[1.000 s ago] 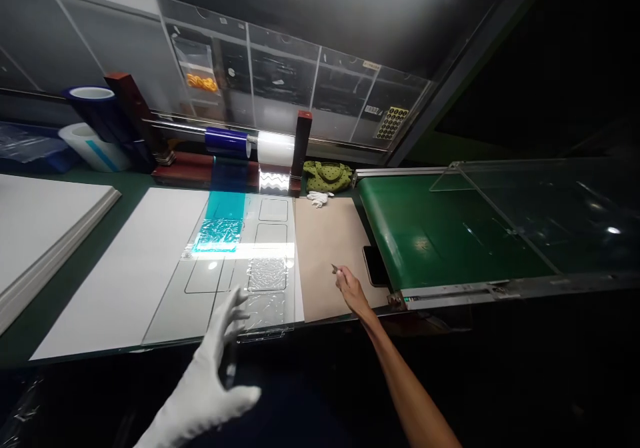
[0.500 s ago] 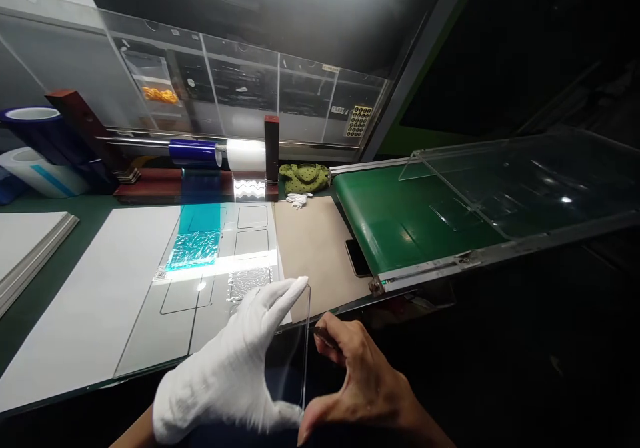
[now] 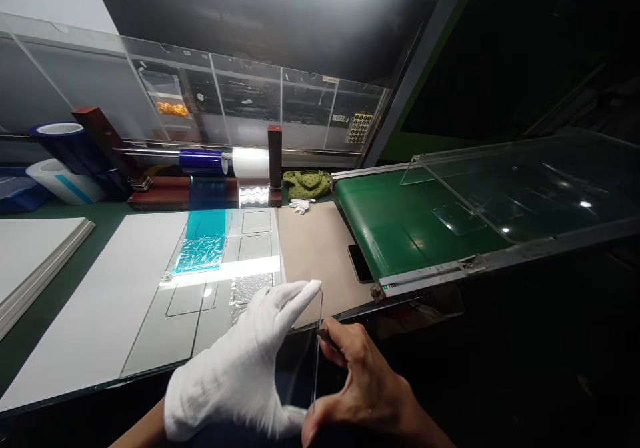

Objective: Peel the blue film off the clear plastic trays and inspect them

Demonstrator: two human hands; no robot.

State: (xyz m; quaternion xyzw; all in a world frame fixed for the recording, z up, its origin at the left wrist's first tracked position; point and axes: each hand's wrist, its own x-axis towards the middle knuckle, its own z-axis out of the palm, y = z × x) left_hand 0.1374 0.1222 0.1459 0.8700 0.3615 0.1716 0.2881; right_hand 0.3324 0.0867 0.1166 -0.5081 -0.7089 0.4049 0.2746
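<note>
My left hand [image 3: 240, 368], in a white glove, grips a thin clear pane [image 3: 296, 368] by its edges between thumb and fingers. The pane stands nearly edge-on to me at the bottom middle, above the dark area before the table. Just to its right is my bare right hand [image 3: 370, 385]. Its curled fingers pinch a small dark brown piece [image 3: 328, 339], whose tip is at the pane's right edge. What kind of piece it is I cannot make out. The right thumb lies by the pane's lower corner; whether it touches is unclear.
A green conveyor belt [image 3: 385, 228] on the right carries another clear pane [image 3: 457, 219] near a transparent cover [image 3: 540, 181]. A phone [image 3: 359, 263] lies beside it. Blue film [image 3: 205, 223] and clear film rolls [image 3: 250, 163] hang behind the marked glass plate [image 3: 150, 341].
The camera view has shifted slightly, so the table things sit a little lower and to the right. Both hands stay close about the pane, with the left hand a little farther right in view.
</note>
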